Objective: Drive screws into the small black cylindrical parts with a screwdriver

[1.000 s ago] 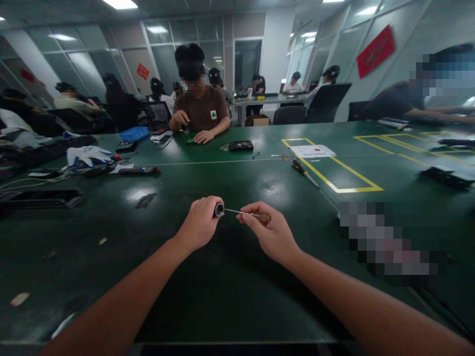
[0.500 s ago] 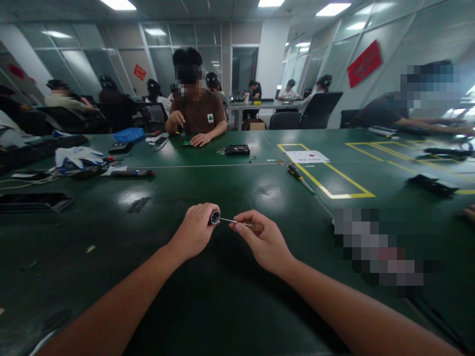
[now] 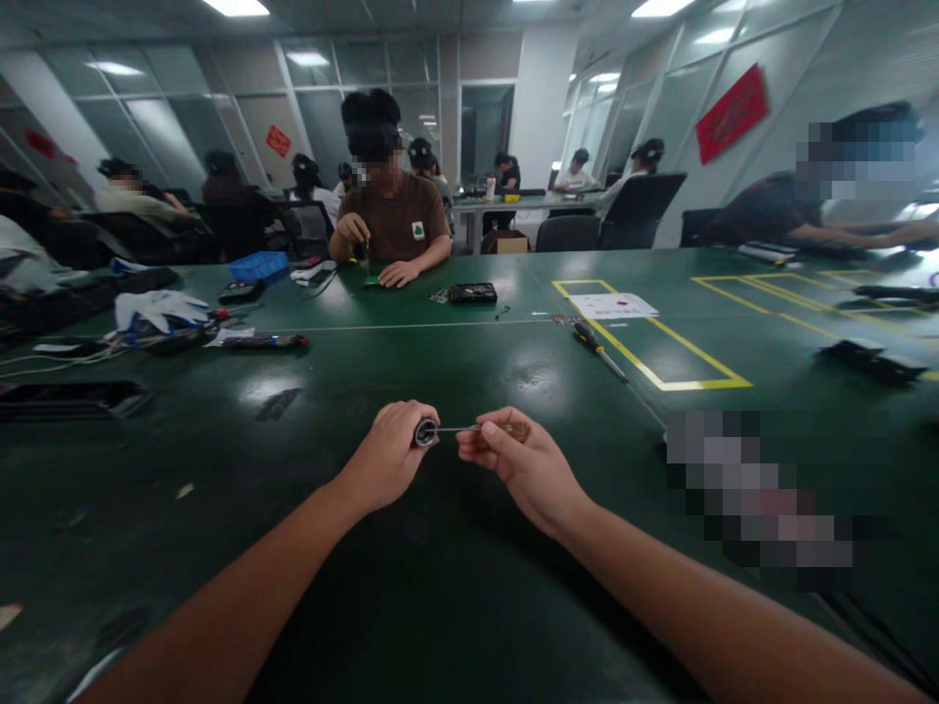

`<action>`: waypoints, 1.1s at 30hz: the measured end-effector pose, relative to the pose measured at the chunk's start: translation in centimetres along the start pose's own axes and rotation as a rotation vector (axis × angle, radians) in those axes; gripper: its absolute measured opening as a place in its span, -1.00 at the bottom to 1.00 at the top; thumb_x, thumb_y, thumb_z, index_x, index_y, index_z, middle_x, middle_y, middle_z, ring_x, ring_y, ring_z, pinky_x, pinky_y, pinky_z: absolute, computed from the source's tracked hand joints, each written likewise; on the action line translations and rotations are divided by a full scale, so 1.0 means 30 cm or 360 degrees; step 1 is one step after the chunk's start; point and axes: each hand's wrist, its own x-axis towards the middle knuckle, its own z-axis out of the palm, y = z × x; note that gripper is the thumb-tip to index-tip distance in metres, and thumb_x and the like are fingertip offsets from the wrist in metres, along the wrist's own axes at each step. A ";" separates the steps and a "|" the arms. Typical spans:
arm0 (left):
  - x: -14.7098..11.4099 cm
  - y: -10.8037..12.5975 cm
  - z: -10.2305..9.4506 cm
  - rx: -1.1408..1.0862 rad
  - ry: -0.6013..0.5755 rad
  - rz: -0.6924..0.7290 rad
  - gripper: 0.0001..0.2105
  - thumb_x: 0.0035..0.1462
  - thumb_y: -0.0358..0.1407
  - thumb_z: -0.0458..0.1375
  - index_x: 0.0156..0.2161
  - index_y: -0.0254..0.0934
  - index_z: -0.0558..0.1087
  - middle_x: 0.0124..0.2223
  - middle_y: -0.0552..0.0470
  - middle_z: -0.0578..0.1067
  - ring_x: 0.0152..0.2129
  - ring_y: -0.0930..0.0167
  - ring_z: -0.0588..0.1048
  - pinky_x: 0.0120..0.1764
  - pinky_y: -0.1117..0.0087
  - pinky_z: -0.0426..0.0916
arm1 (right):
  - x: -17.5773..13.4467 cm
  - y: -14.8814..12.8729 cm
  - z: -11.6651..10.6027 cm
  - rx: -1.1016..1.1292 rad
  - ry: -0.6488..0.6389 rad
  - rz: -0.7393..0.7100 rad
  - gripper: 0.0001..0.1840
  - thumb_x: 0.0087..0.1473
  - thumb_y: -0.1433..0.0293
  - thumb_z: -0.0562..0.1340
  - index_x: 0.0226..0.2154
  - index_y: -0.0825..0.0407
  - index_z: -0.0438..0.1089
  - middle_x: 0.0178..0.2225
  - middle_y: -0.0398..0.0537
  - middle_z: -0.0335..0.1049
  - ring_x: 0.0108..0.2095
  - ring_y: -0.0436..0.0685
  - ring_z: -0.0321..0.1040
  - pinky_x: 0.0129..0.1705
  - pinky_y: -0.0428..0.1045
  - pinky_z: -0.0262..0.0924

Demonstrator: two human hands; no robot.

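Note:
My left hand is closed round a dark cylindrical part whose open, ring-shaped end faces me and to the right. Most of that part is hidden by the fingers, so its kind does not show. Between thumb and fingers, my right hand grips a small screwdriver with a brownish, see-through handle. Its thin metal shaft points left and reaches the ring-shaped end; whether the tip sits inside or against the rim I cannot tell. Both hands are held above the green table.
A larger black-and-yellow screwdriver lies ahead to the right, by a white paper. White gloves, a pen-like tool and a blue basket are at left. Across the table a person works on a green board.
My right hand has shifted slightly right, and its grip on the screwdriver has changed, with the thumb now lying along the handle and fingers more spread. My left hand stays nearly still.

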 end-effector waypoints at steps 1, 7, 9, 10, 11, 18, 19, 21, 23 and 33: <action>0.001 0.001 -0.002 0.0000 0.0009 0.0010 -0.92 0.27 -0.44 0.08 -0.16 -0.23 0.36 -0.22 0.01 0.47 -0.23 0.31 0.43 -0.07 0.19 0.30 | 0.003 -0.005 -0.004 0.0050 -0.0005 0.0062 -0.75 0.10 0.24 0.42 -0.26 0.00 0.43 -0.30 -0.05 0.62 -0.27 0.12 0.57 -0.02 0.15 0.44; 0.005 0.004 -0.002 0.0056 0.0036 0.0016 -0.90 0.26 -0.46 0.09 -0.16 -0.24 0.36 -0.21 0.02 0.48 -0.23 0.30 0.43 -0.05 0.17 0.27 | -0.008 -0.039 -0.008 -0.0090 -0.0005 -0.0129 -0.77 0.14 0.20 0.39 -0.29 -0.02 0.43 -0.33 -0.07 0.61 -0.28 0.12 0.56 -0.06 0.14 0.43; 0.002 0.005 0.000 0.0052 0.0034 0.0005 -0.89 0.25 -0.46 0.10 -0.16 -0.24 0.37 -0.22 0.02 0.48 -0.23 0.30 0.43 -0.05 0.17 0.26 | -0.025 -0.041 -0.001 -0.0365 -0.0003 -0.0275 -0.77 0.16 0.19 0.38 -0.25 -0.03 0.43 -0.29 -0.06 0.61 -0.22 0.15 0.56 -0.03 0.15 0.41; 0.000 0.006 0.000 0.0048 0.0031 0.0000 -0.89 0.25 -0.47 0.09 -0.15 -0.24 0.38 -0.22 0.02 0.47 -0.24 0.31 0.43 -0.05 0.18 0.26 | -0.033 -0.041 0.003 -0.0515 -0.0003 -0.0321 -0.77 0.17 0.19 0.37 -0.23 -0.03 0.43 -0.27 -0.04 0.62 -0.19 0.16 0.56 -0.03 0.15 0.41; -0.002 0.007 0.000 0.0043 0.0027 -0.0003 -0.89 0.25 -0.47 0.09 -0.16 -0.24 0.38 -0.22 0.03 0.47 -0.24 0.31 0.42 -0.06 0.18 0.27 | -0.042 -0.039 0.007 -0.0653 -0.0002 -0.0353 -0.76 0.18 0.18 0.36 -0.21 -0.04 0.43 -0.25 -0.02 0.62 -0.17 0.18 0.56 -0.03 0.15 0.40; -0.004 0.009 0.002 0.0049 0.0020 -0.0030 -0.91 0.26 -0.43 0.12 -0.15 -0.24 0.40 -0.22 0.02 0.48 -0.24 0.29 0.43 -0.05 0.17 0.27 | -0.074 -0.042 0.020 -0.1321 -0.0036 -0.0559 -0.84 0.29 0.21 0.26 -0.15 -0.08 0.45 -0.22 -0.03 0.60 -0.25 0.18 0.54 -0.16 0.10 0.37; -0.004 0.009 0.003 0.0054 0.0024 -0.0040 -0.91 0.25 -0.43 0.13 -0.15 -0.24 0.39 -0.22 0.01 0.48 -0.23 0.29 0.43 -0.05 0.17 0.27 | -0.076 -0.045 0.020 -0.1423 -0.0058 -0.0619 -0.86 0.29 0.25 0.25 -0.14 -0.08 0.45 -0.23 -0.04 0.59 -0.25 0.17 0.53 -0.16 0.09 0.37; -0.004 0.010 0.005 0.0051 0.0028 -0.0058 -0.90 0.25 -0.43 0.13 -0.14 -0.25 0.39 -0.21 0.01 0.48 -0.22 0.28 0.43 -0.05 0.17 0.26 | -0.080 -0.049 0.020 -0.1595 -0.0132 -0.0781 -0.87 0.29 0.34 0.23 -0.12 -0.06 0.46 -0.22 -0.03 0.57 -0.25 0.15 0.52 -0.15 0.08 0.36; -0.005 0.014 0.006 0.0029 0.0029 -0.0076 -0.89 0.24 -0.44 0.13 -0.14 -0.25 0.39 -0.19 0.00 0.48 -0.20 0.28 0.43 -0.06 0.19 0.27 | -0.083 -0.050 0.019 -0.1700 -0.0258 -0.0964 -0.83 0.28 0.42 0.21 -0.09 -0.04 0.44 -0.18 -0.01 0.55 -0.20 0.15 0.50 -0.11 0.07 0.36; 0.001 0.029 -0.019 0.0108 -0.0106 -0.0159 -0.96 0.19 -0.40 0.21 -0.27 -0.24 0.42 -0.30 0.05 0.47 -0.30 0.31 0.42 -0.13 0.22 0.25 | -0.051 -0.023 0.017 -0.0952 -0.0088 -0.0366 -0.82 0.27 0.23 0.27 -0.17 -0.02 0.38 -0.24 -0.04 0.58 -0.20 0.15 0.55 -0.09 0.12 0.43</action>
